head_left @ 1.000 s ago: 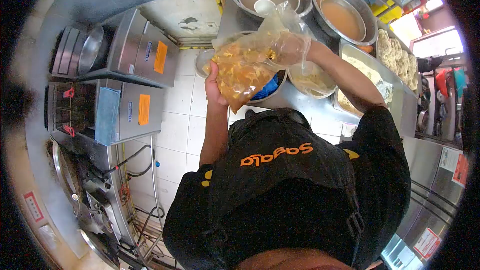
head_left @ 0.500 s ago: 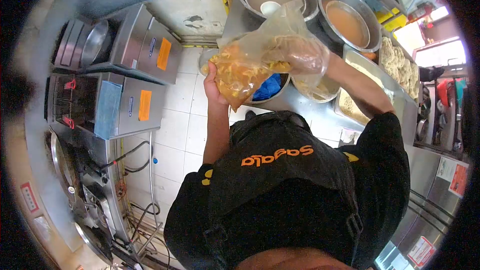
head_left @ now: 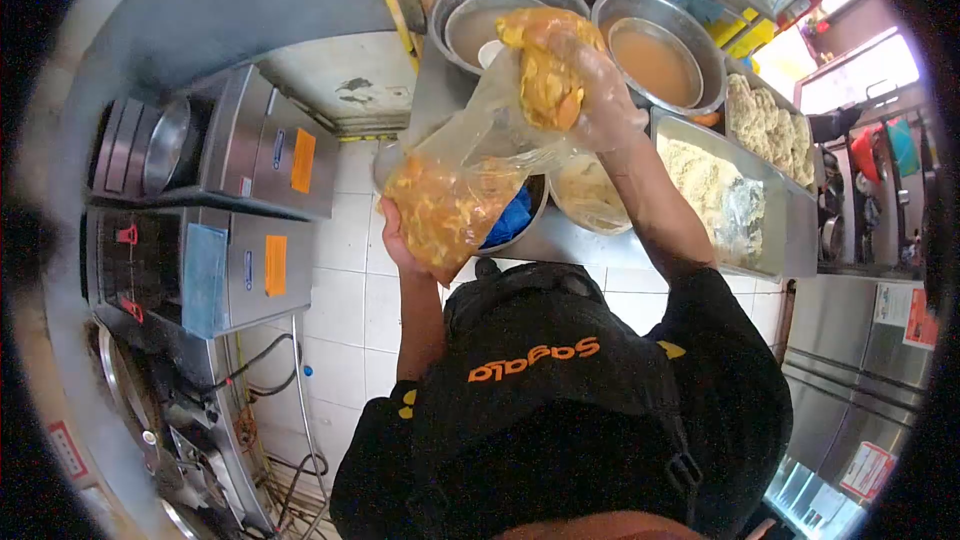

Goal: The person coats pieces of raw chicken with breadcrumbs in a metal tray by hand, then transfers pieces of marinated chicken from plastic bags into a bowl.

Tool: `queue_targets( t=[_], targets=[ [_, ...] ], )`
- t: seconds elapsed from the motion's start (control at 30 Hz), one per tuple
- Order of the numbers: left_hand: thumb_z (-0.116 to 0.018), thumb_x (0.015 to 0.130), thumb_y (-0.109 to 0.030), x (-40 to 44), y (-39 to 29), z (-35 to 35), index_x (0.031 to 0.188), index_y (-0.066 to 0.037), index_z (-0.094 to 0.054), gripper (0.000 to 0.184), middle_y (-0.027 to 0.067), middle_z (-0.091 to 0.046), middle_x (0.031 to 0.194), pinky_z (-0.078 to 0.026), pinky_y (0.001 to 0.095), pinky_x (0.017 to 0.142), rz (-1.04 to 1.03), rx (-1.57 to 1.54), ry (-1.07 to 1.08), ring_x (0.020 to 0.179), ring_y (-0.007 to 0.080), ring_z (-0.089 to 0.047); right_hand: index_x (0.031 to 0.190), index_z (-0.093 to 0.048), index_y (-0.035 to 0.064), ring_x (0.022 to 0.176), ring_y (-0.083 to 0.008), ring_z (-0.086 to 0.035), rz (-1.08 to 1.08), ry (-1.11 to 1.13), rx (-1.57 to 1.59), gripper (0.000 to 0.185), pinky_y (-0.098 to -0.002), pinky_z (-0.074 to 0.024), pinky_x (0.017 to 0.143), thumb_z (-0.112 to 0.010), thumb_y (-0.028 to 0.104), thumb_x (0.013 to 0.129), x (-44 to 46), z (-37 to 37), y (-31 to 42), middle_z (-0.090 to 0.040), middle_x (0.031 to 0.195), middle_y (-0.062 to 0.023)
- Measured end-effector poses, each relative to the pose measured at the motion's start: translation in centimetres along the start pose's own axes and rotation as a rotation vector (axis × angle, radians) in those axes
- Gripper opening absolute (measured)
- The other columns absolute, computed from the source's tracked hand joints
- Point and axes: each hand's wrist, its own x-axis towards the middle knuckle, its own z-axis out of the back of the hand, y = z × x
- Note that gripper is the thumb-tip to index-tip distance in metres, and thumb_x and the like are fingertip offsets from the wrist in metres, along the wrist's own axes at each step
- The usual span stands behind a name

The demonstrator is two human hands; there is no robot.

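My left hand [head_left: 402, 244] is closed around the lower left side of a clear plastic bag [head_left: 478, 130], which holds yellow-orange marinated meat [head_left: 440, 210], apparently chicken pieces. Above the bag's mouth, my right hand [head_left: 604, 100] grips a marinated chicken piece [head_left: 548, 70], coated in the same yellow-orange sauce. A thin clear plastic glove covers this hand, and its fingers are partly hidden behind the meat. Just behind the bag stands a round container with a blue plastic bag [head_left: 512, 218] inside.
Two metal basins of cloudy liquid, a left basin [head_left: 447, 6] and a right basin [head_left: 716, 70], stand at the back. Right of them are a tray of pale flour [head_left: 695, 175] and a tray of breaded pieces [head_left: 768, 125]. Fryers [head_left: 245, 270] line the left side.
My right hand has come up out of the bag with a chicken piece in its grip. The bag has sagged slightly lower while my left hand keeps holding it.
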Motion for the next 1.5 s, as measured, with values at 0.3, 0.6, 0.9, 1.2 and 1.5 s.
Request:
queue_targets(
  t=[0.3, 0.6, 0.9, 1.2, 1.5],
  targets=[
    [-0.030, 0.087, -0.057, 0.3, -0.1, -0.9, 0.133, -0.008, -0.029, 0.067, 0.0144, -0.038, 0.131, -0.035, 0.0512, 0.095, -0.118, 0.120, -0.032, 0.115, 0.0345, -0.042, 0.111, -0.053, 0.0014, 0.083, -0.0174, -0.059, 0.244, 0.363, -0.529, 0.039, -0.0279, -0.0482, 0.076, -0.062, 0.019, 0.077, -3.4, 0.8, 1.6, -0.059, 0.100, -0.0088],
    [-0.033, 0.086, -0.056, 0.9, -0.4, -2.1, 0.133, -0.011, -0.032, 0.064, 0.0133, -0.037, 0.133, -0.032, 0.0522, 0.097, -0.180, -0.062, -0.255, 0.118, 0.0353, -0.039, 0.110, -0.053, -0.0006, 0.086, -0.0170, -0.059, 0.309, 0.384, -0.739, 0.041, -0.0284, -0.0481, 0.078, -0.064, 0.019, 0.076, -8.9, 0.7, 5.6, -0.060, 0.101, -0.0090],
    [-0.035, 0.086, -0.056, 0.7, -0.3, -0.5, 0.133, -0.012, -0.031, 0.065, 0.0129, -0.035, 0.134, -0.030, 0.0541, 0.098, -0.215, 0.111, -0.226, 0.119, 0.0361, -0.037, 0.110, -0.053, -0.0026, 0.089, -0.0165, -0.059, 0.323, 0.306, -0.794, 0.043, -0.0289, -0.0480, 0.079, -0.066, 0.019, 0.075, -10.0, 2.9, 8.0, -0.060, 0.102, -0.0092],
    [-0.038, 0.086, -0.054, 1.3, 0.0, -0.7, 0.133, -0.011, -0.031, 0.065, 0.0131, -0.034, 0.135, -0.028, 0.0543, 0.100, -0.206, 0.171, -0.060, 0.121, 0.0350, -0.034, 0.109, -0.053, -0.0045, 0.091, -0.0161, -0.058, 0.014, 0.045, -0.759, 0.045, -0.0294, -0.0479, 0.081, -0.068, 0.019, 0.074, -6.0, 10.7, 5.3, -0.061, 0.103, -0.0095],
    [-0.039, 0.086, -0.053, 0.7, -0.9, 1.4, 0.132, -0.008, -0.030, 0.065, 0.0146, -0.036, 0.133, -0.033, 0.0510, 0.097, -0.213, 0.256, -0.154, 0.118, 0.0337, -0.039, 0.105, -0.061, 0.0149, 0.081, -0.0182, -0.058, -0.325, 0.051, -1.590, 0.034, -0.0289, -0.0463, 0.074, -0.068, 0.020, 0.072, -3.6, 24.6, -8.1, -0.064, 0.095, -0.0057]
  ],
)
